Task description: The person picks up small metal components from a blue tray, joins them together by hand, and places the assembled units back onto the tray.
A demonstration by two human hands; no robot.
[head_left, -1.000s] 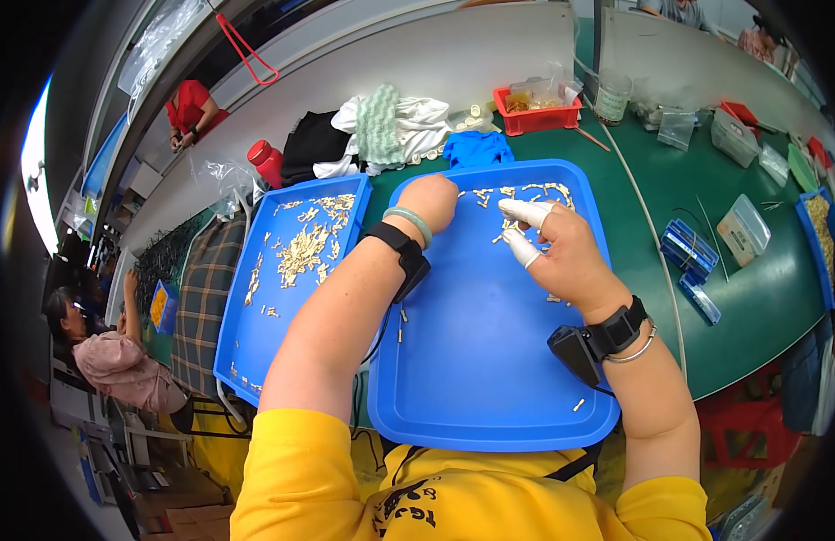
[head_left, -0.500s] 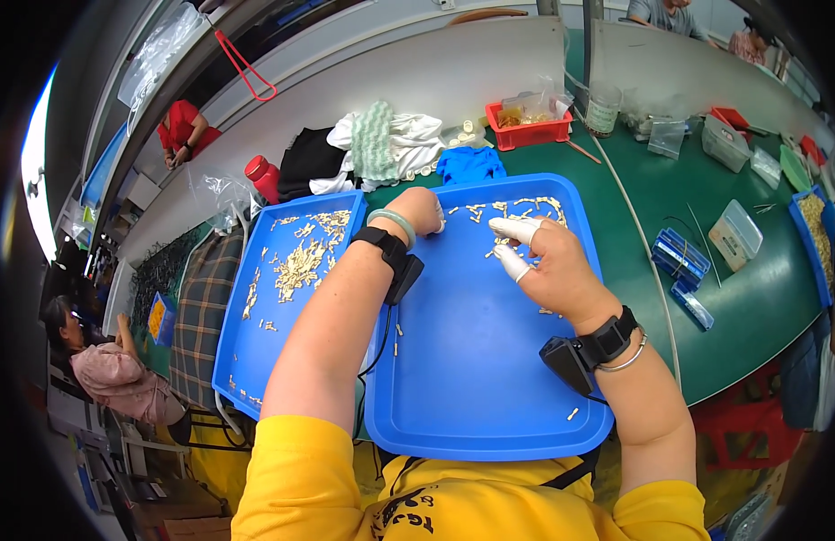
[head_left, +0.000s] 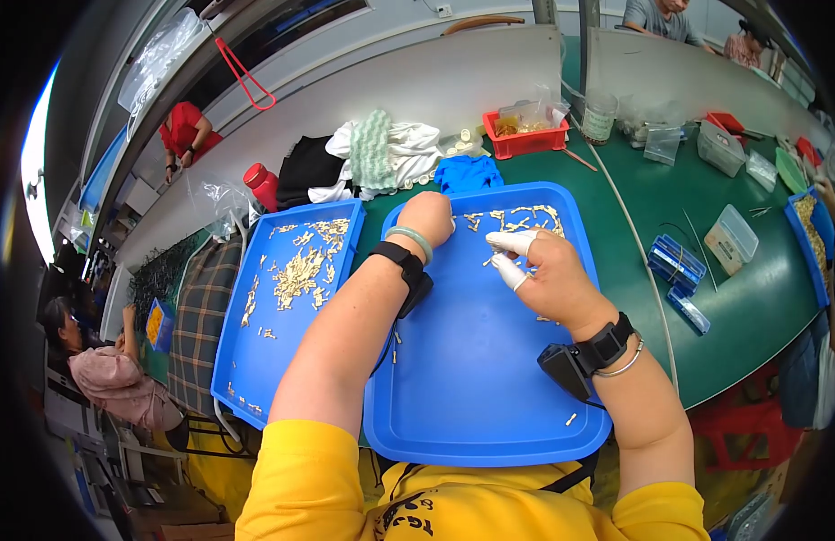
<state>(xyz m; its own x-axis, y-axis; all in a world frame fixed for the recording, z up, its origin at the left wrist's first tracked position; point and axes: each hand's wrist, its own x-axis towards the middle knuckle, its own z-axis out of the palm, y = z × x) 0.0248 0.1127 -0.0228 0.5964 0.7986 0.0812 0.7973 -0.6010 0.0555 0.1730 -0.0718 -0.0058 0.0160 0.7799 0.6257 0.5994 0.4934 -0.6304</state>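
Observation:
My left hand (head_left: 426,219) is over the far left part of a blue tray (head_left: 471,424). Its fingers curl downward, closed, and the back of the hand hides whatever is in them. My right hand (head_left: 557,275) is over the tray's far right, white covers on thumb and index finger. A small gap shows between these two fingertips, so the hand is open. Small pale gold metal pieces (head_left: 548,215) lie along the far rim, beyond and beside the fingertips. A single piece (head_left: 570,419) rests near the tray's front right corner.
Left of it, another blue tray (head_left: 232,352) holds a pile of similar pieces (head_left: 298,273). Behind are folded cloths (head_left: 372,149), a blue cloth (head_left: 467,173), a red bin (head_left: 530,140) and a red bottle (head_left: 261,185). Blue tied-up boxes (head_left: 677,260) lie to the right. Co-workers sit further off.
My left hand has shifted slightly right and nearer, its fingers more tucked under. The thumb and index finger of my right hand have come closer together.

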